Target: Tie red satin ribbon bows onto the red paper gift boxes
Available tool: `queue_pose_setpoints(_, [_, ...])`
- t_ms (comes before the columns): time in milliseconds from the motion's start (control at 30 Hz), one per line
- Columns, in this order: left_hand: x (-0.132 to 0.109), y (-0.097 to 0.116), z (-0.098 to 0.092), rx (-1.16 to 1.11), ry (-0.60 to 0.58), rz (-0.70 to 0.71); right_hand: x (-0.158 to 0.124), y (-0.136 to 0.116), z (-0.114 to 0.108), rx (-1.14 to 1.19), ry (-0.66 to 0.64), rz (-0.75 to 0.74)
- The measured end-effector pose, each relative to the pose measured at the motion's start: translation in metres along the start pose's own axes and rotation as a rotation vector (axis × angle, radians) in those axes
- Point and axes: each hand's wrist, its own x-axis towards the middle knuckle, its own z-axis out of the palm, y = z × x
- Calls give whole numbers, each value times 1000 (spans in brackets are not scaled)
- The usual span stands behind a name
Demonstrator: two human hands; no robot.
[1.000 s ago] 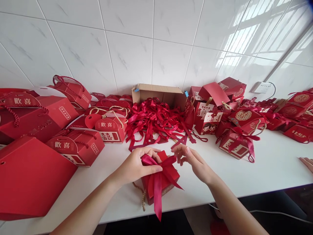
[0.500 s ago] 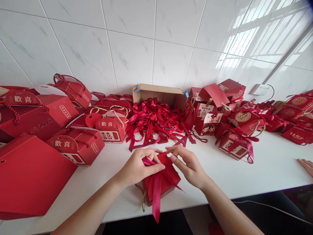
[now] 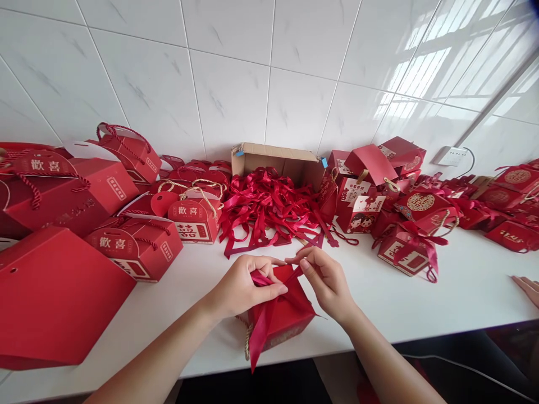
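A small red gift box [image 3: 283, 320] sits near the front edge of the white table [image 3: 455, 286], with a rope handle hanging at its left. A dark red ribbon [image 3: 260, 331] lies across its top and trails down over the front. My left hand [image 3: 244, 283] pinches the ribbon at the box's top left, fingers closed. My right hand [image 3: 325, 280] pinches the other part of the ribbon at the top right, thumb and finger pressed together.
A heap of loose red ribbons [image 3: 269, 207] spills from a cardboard box [image 3: 278, 160] at the wall. Larger red handled boxes [image 3: 135, 247] crowd the left; small decorated boxes [image 3: 404, 247] fill the right. Another person's fingers [image 3: 528, 286] rest at the right edge.
My right hand moved left to the box and closed on the ribbon. The bow loops that stood up a second ago are now pulled flatter between both hands.
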Motion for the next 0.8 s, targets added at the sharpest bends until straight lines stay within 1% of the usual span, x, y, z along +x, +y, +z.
queue_pose_setpoints(167, [0, 3, -5, -4, -27, -57, -1, 0, -3, 55, -73, 35])
queue_pose_setpoints(333, [-1, 7, -12, -79, -140, -11, -1, -5, -8, 121, -97, 99])
queue_pose_setpoints(400, [-1, 6, -13, -130, -167, -4, -2, -7, -10, 130, -111, 134])
queue_pose_setpoints(500, [-1, 4, -14, -174, -154, -13, -1, -10, -14, 157, -133, 173])
queue_pose_setpoints(567, [0, 2, -14, -163, -126, -22, 2, -14, -17, 143, -112, 133])
queue_pose_setpoints(633, [0, 1, -15, -146, -107, -19, 6, -21, -17, 33, -118, 35])
queue_pose_setpoints(700, [1, 0, -16, -143, -106, -9, 11, -30, -16, -131, -192, -53])
queue_pose_setpoints(800, [1, 0, -17, -156, -91, -16, 15, -41, -11, -316, -336, -106])
